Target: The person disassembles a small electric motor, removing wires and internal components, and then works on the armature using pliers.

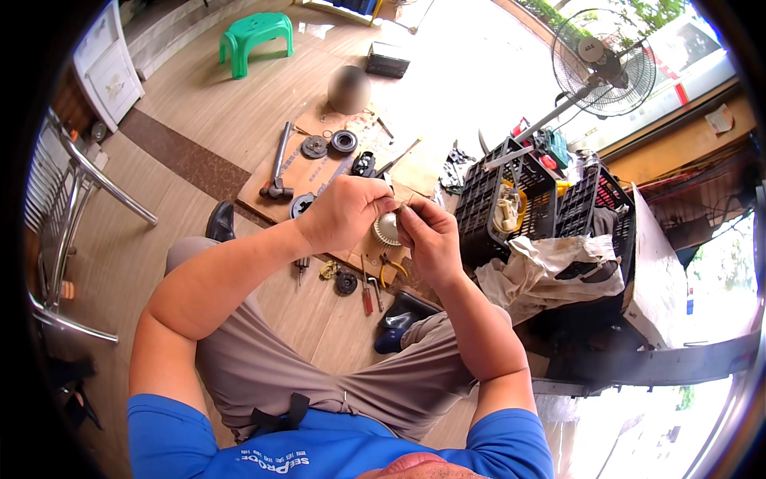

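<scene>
Left hand: fingers curled in, thumb and forefinger pinched narrow; the left hand (347, 214) has its tips on one side of a small thin piece (398, 204).
Right hand: thumb and forefinger likewise pinched close together; the right hand (432, 238) meets the piece from the other side.
Small thin piece: between the two sets of fingertips, raised above the floor; too small to tell what it is.
Silver domed part: the ribbed-edged silver domed part (386, 231) shows between the hands, just below the pinch; whether either hand touches it cannot be told.
Cardboard: the brown cardboard (297, 182) lies on the floor (187, 112) beyond the knees, under the hands in this view.
Left of the hands: a hammer (279, 164) on the cardboard, its head toward the person.
Beyond the hands: a toothed disc (314, 147) just beside a black ring (344, 141).
Nearer the person: a red-handled screwdriver (367, 300) and yellow-handled pliers (390, 272).
Right: black crates (471, 227), with a pale cloth (523, 279) draped near them.
</scene>
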### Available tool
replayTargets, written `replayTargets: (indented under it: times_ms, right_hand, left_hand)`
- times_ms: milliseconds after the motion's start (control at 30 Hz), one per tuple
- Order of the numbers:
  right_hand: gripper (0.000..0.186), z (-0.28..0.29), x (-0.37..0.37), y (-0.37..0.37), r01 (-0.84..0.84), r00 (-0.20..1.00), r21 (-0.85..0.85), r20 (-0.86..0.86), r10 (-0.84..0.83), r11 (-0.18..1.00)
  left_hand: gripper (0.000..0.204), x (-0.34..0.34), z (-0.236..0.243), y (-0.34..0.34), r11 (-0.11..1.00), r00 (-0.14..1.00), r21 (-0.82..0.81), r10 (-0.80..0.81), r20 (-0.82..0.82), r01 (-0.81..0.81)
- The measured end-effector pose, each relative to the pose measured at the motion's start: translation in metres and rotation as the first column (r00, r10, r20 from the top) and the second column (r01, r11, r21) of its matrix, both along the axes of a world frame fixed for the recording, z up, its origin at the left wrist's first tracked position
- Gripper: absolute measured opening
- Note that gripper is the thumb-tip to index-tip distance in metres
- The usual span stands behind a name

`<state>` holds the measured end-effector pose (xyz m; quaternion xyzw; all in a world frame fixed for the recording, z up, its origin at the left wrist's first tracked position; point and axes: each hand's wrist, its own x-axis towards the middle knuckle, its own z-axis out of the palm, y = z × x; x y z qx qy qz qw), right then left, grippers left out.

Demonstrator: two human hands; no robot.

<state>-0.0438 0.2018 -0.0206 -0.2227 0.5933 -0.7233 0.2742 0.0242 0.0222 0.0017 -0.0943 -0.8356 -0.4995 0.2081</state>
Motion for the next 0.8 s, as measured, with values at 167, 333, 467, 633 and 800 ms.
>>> replayTargets:
  times_ms: [167,333,467,633,800]
  right_hand:
    - [0.010,0.001,0.003,-0.002,0.066,0.991,0.075,-0.120,-0.057,0.995]
    - [0.012,-0.004,0.004,-0.006,0.128,0.963,0.130,-0.255,-0.092,0.983]
    - [0.014,-0.002,0.007,-0.008,0.121,0.940,0.092,-0.331,-0.084,0.988]
    - [0.013,-0.001,0.004,-0.004,0.154,0.915,0.163,-0.396,-0.078,0.975]
    - [0.014,0.007,-0.002,0.001,0.119,0.963,0.265,-0.267,-0.045,0.957]
  left_hand:
    - [0.020,-0.004,0.000,-0.003,0.995,0.985,0.095,-0.031,0.172,0.015]
    - [0.023,-0.008,-0.004,-0.007,0.978,0.938,0.210,-0.073,0.340,0.000]
    - [0.024,-0.008,0.000,-0.007,0.956,0.902,0.293,-0.110,0.418,-0.019]
    - [0.021,-0.007,-0.004,-0.006,0.987,0.948,0.161,-0.050,0.315,-0.002]
    - [0.017,-0.005,-0.003,-0.003,1.000,0.975,0.001,-0.012,0.223,0.012]
